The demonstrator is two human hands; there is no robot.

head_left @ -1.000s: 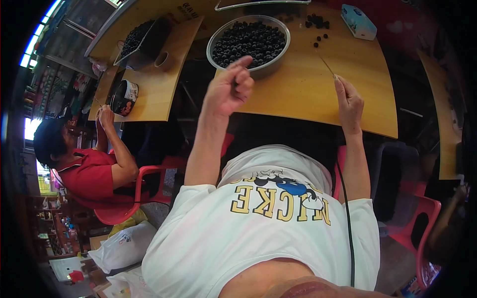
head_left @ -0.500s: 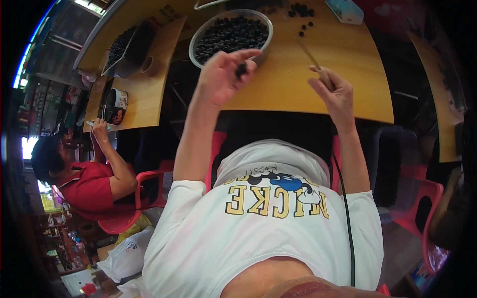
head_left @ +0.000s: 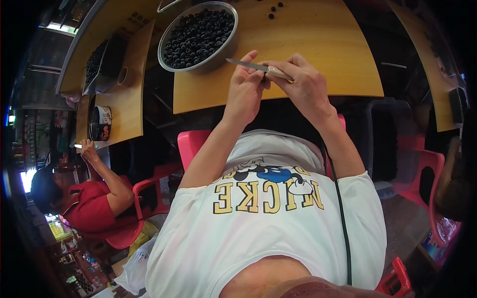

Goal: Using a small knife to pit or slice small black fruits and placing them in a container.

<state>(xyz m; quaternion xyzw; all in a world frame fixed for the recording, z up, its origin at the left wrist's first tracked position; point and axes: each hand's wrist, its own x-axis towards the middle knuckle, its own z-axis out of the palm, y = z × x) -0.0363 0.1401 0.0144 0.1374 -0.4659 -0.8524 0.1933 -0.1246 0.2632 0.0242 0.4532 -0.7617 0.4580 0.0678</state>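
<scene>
Head view: the right hand (head_left: 307, 85) has its grip closed firmly around the pale handle of a small knife (head_left: 244, 64), whose blade points left across the fingers of the left hand (head_left: 243, 97). That hand's grip is nearly closed, index finger extended, on a dark fruit (head_left: 264, 77) mostly hidden beneath the knife. Both hands meet above the near edge of the wooden counter (head_left: 323, 47). Beside them, toward the counter's left edge, stands a wide round bowl (head_left: 224, 53) heaped with dark round fruits (head_left: 198, 39), many showing pale rings. Three loose fruits (head_left: 271, 16) lie well away from the near edge, right of the bowl. At a second counter (head_left: 130, 111) on the left, a person in a red shirt (head_left: 107, 206) sits near a black patterned tub (head_left: 101, 123); beyond it stands a brown cup (head_left: 125, 76).
</scene>
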